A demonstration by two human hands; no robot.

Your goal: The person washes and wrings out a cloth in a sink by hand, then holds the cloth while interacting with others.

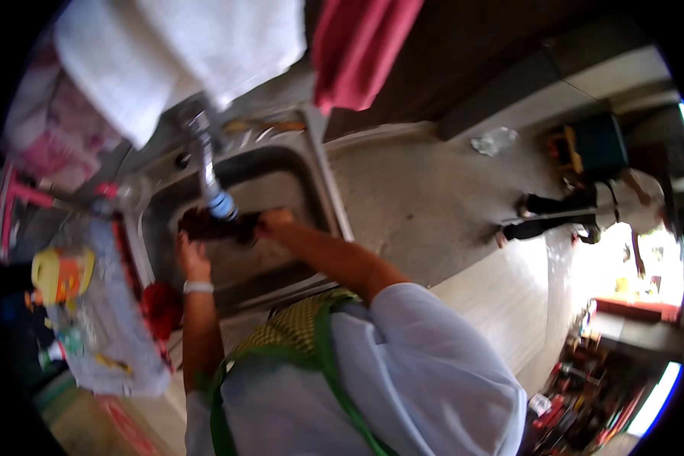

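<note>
Over the sink (328, 178), a dark brown, limp-looking thing (204, 225) stretches between my two hands, just below the blue-tipped faucet (208, 169). Blur keeps me from telling whether it is a cloth or something else. My left hand (193, 257), with a white band at the wrist, grips its left end from the near side. At the other end, my right hand (273, 220) is closed around it. The faucet tip partly covers the middle of the dark thing.
White towels (182, 53) and a red cloth (361, 53) hang beyond the sink. Left of it stand a yellow jug (62, 275) and a clear bottle (133, 191). A red thing (161, 310) lies by my left forearm. Another person (585, 209) stands far right.
</note>
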